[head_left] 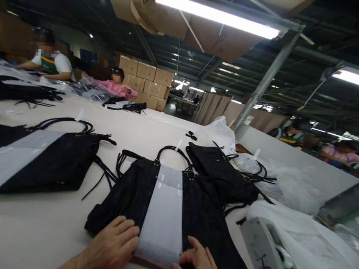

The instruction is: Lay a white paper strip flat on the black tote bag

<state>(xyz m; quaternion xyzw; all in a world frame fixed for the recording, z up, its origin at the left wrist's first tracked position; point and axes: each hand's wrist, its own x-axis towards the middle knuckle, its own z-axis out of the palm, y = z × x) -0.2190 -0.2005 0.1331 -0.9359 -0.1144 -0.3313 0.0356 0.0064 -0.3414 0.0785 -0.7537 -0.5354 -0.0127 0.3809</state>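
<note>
Hands press flat, fingers spread: left hand (pixel 113 242) and right hand (pixel 197 265) on the near end of a black bag (pixel 203 213), beside its white paper band (pixel 164 213). Farther left lies another black bag (pixel 59 161) on the table (pixel 40 222).

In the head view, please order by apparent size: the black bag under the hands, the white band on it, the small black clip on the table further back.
1. Black bag, largest.
2. White band lying across it.
3. Small black clip, smallest, though it is farther from the camera, which shrinks it.
</note>
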